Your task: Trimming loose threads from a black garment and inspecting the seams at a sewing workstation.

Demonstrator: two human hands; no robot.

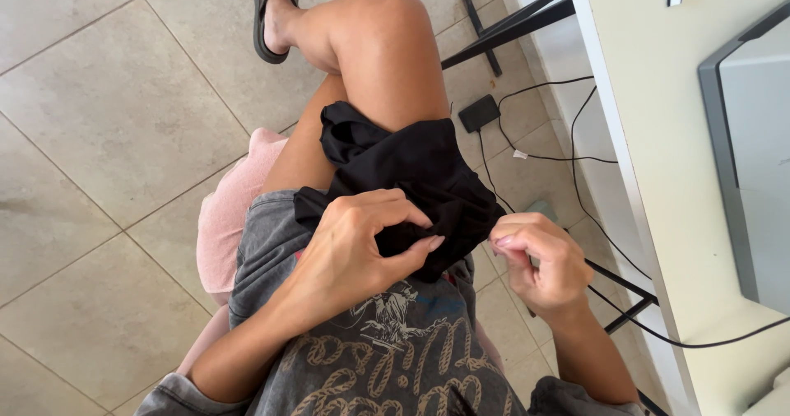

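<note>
A crumpled black cloth [411,173] lies over my lap and my raised knee [387,46]. My left hand [358,239] pinches a fold of the black cloth between thumb and fingers. My right hand [539,260] is beside the cloth's right edge, with fingers pinched together as if on something thin; what they hold is too small to see. I sit in a grey printed shirt [387,342] on a pink seat [226,218].
A cream desk [658,136] runs along the right with a grey device [757,161] on it. Black cables [576,161] and a small black adapter [479,112] lie on the tiled floor [107,136]. Black desk legs [510,25] stand near my sandalled foot [271,13].
</note>
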